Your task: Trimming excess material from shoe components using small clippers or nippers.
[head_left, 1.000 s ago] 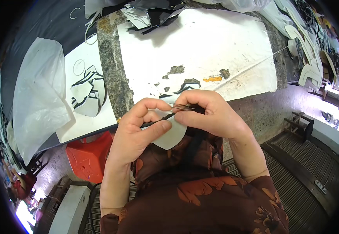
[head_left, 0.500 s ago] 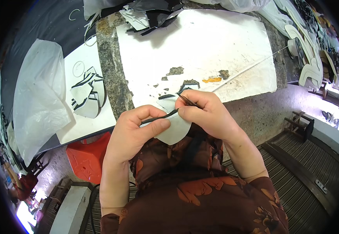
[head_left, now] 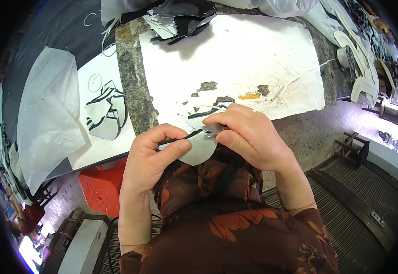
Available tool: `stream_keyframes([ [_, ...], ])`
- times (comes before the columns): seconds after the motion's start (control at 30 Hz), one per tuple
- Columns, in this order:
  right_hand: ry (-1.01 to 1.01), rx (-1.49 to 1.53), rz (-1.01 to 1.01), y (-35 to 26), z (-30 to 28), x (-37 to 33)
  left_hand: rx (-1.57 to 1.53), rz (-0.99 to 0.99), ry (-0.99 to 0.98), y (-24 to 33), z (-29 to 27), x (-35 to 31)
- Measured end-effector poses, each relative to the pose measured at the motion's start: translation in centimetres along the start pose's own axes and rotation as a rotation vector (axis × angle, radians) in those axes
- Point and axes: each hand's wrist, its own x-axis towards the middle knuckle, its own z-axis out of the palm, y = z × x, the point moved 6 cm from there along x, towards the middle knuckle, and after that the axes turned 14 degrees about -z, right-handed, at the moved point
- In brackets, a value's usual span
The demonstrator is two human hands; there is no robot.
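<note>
My left hand (head_left: pixel 155 148) pinches the left side of a light grey shoe-upper piece (head_left: pixel 193 154) between thumb and fingers. A black folded edge strip (head_left: pixel 193 134) runs along the top of that piece. At its right end, my right hand (head_left: pixel 250 133) is closed on a small metal tool (head_left: pixel 214 128), whose shiny end is blurred against the black edge. What kind of tool it is I cannot make out. Just beyond my fingers, another grey piece with black edging (head_left: pixel 199 119) lies on the table's near side, partly hidden.
A worn white sheet (head_left: pixel 235 55) covers the stone slab (head_left: pixel 132 68). A white cord (head_left: pixel 295 78) crosses it from the right. Black and grey pieces (head_left: pixel 180 20) are heaped at the back. Edged pieces (head_left: pixel 105 112) and a plastic bag (head_left: pixel 48 118) lie left, above a red stool (head_left: pixel 100 189).
My right hand has turned, and the tool's dark point that stuck up leftward is now a shiny end at the piece's edge. The white cord went from taut to slack.
</note>
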Motion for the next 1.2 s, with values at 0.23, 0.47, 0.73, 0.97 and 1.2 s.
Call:
stream_keyframes([
  [0.23,0.012,-0.136,-0.153,-0.9,0.0,0.1,0.101,0.047,-0.011,0.4,0.5,-0.1],
  [0.47,0.0,-0.19,-0.146,-1.2,-0.1,0.0,0.13,0.036,-0.012,0.1,0.7,0.1],
  [0.73,0.042,-0.151,-0.073,-0.2,0.0,-0.3,0.117,0.052,-0.028,0.0,0.7,0.4],
  [0.97,0.149,0.198,0.103,0.6,-0.2,-0.3,0.089,-0.003,0.01,0.2,-0.5,-0.7],
  [1.2,0.066,0.094,0.1,0.1,-0.5,-0.7,0.291,0.125,0.514,2.8,-11.0,-3.8],
])
